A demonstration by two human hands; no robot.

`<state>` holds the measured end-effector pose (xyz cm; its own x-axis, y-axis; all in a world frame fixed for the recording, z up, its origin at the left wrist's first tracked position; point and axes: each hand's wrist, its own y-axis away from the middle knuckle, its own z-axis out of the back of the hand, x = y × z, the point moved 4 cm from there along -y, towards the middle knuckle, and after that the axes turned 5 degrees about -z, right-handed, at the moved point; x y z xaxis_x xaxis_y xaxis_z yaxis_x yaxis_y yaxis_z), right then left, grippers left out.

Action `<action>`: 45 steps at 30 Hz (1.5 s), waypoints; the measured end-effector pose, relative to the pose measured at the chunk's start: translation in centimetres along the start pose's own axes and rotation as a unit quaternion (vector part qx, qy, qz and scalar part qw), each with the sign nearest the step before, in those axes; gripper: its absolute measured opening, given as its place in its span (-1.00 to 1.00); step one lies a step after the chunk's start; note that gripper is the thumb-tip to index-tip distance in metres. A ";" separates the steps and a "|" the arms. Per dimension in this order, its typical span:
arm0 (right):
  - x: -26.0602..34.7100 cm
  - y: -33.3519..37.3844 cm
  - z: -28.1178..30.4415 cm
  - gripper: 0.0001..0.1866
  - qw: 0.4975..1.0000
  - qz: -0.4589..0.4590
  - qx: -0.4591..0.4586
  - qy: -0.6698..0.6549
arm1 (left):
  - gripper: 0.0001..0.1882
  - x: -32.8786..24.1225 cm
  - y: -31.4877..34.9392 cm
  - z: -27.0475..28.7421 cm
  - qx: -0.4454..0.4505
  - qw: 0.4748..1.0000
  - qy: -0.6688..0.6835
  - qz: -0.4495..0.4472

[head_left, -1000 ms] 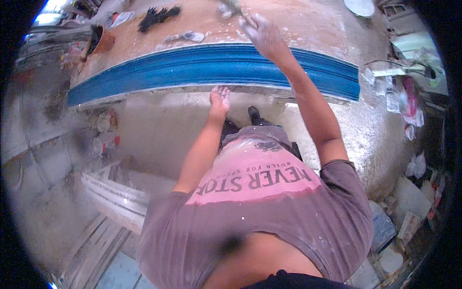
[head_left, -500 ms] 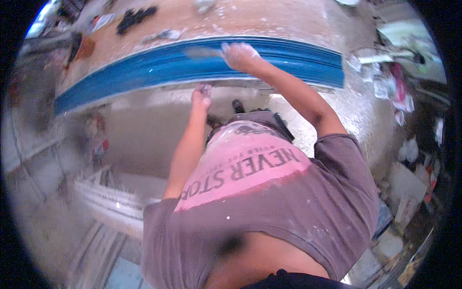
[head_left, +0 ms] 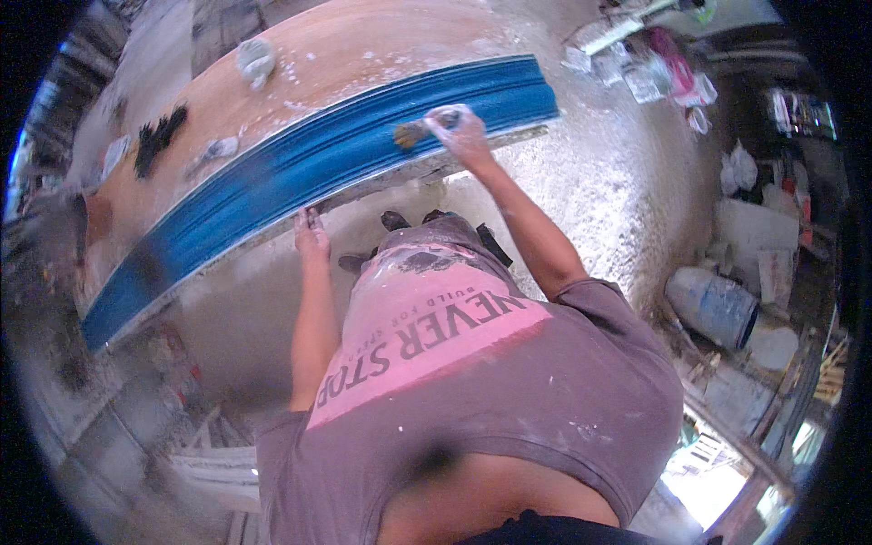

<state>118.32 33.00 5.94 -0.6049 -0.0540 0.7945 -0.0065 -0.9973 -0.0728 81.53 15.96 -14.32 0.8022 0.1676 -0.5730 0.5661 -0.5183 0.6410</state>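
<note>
A long blue grooved mould (head_left: 272, 177) lies across the table in front of me, slanting from near left to far right. Over its right part my right hand (head_left: 463, 136), dusted white, is closed round a brush (head_left: 411, 135). The brush's brownish bristles point left and lie over the blue grooves. My left hand (head_left: 312, 234) is at the mould's near edge, its fingers stretched toward that edge and nothing visible in them. Whether the fingertips press on the edge or only hover by it is too small to tell.
Beyond the mould, the white-spattered tabletop (head_left: 363, 45) carries a black glove (head_left: 160, 139), a whitish bundle (head_left: 256, 64) and a pale crumpled piece (head_left: 218, 149). Bags and scraps (head_left: 658, 77) lie at far right. A blue-stained drum (head_left: 711, 307) stands to my right.
The view has turned, so the mould now slants more steeply. My right hand stays over the mould with the brush, which is less blurred now. My left hand's fingers look straighter and nearer the edge.
</note>
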 end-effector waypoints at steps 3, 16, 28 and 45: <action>2.7 0.3 -2.0 -0.82 0.999 0.042 -0.021 -0.028 | -0.64 -0.5 -1.0 0.7 0.014 1.000 -0.017 -0.007; -17.7 -8.6 19.5 -0.78 0.915 0.021 -0.265 0.303 | -0.68 -0.3 0.2 0.3 -0.004 0.998 -0.041 -0.049; -3.7 -8.2 -0.5 -0.70 0.998 0.036 -0.047 -0.039 | -0.80 -2.7 -0.8 3.7 -0.040 0.994 -0.028 -0.098; -0.2 -8.1 -5.1 -0.71 0.997 0.022 -0.008 -0.073 | -0.59 -6.2 -2.4 8.4 -0.104 0.987 -0.032 -0.114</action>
<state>114.42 41.33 3.27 -0.4821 -0.1055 0.8697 0.0047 -0.9930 -0.1179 73.56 9.15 -16.59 0.6398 0.2032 -0.7412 0.7625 -0.2882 0.5792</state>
